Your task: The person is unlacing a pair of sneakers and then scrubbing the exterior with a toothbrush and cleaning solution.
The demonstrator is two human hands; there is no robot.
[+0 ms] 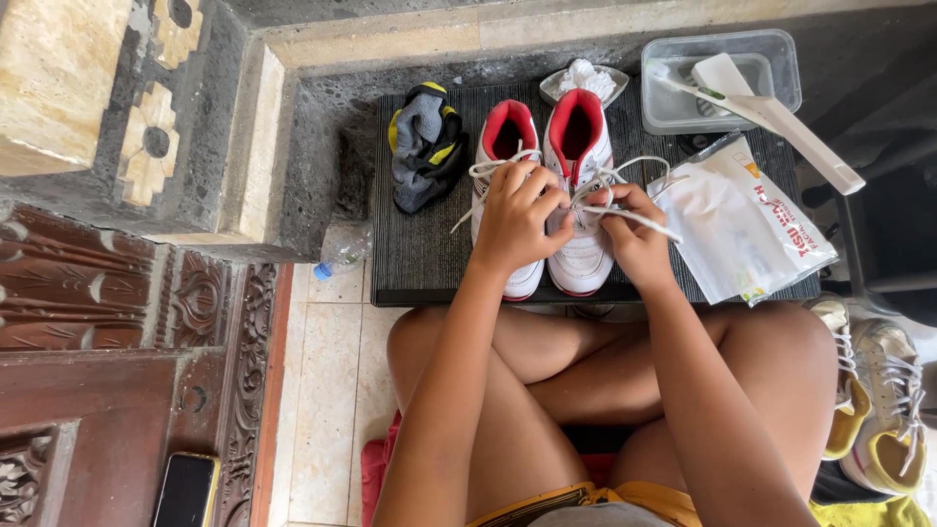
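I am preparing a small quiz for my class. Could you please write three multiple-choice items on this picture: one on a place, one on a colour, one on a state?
1. Where does the grey and yellow cloth lie?
A. left of the white shoes
B. inside the plastic tub
C. on the phone

2. What colour is the lining of the white shoes?
A. blue
B. red
C. green

3. What are the left hand and right hand doing?
A. resting on the knees
B. holding the brush
C. holding white laces

Key: 1 A, it lies on the dark mat beside them; 2 B, both openings show red; 3 C, the laces run through the fingers.
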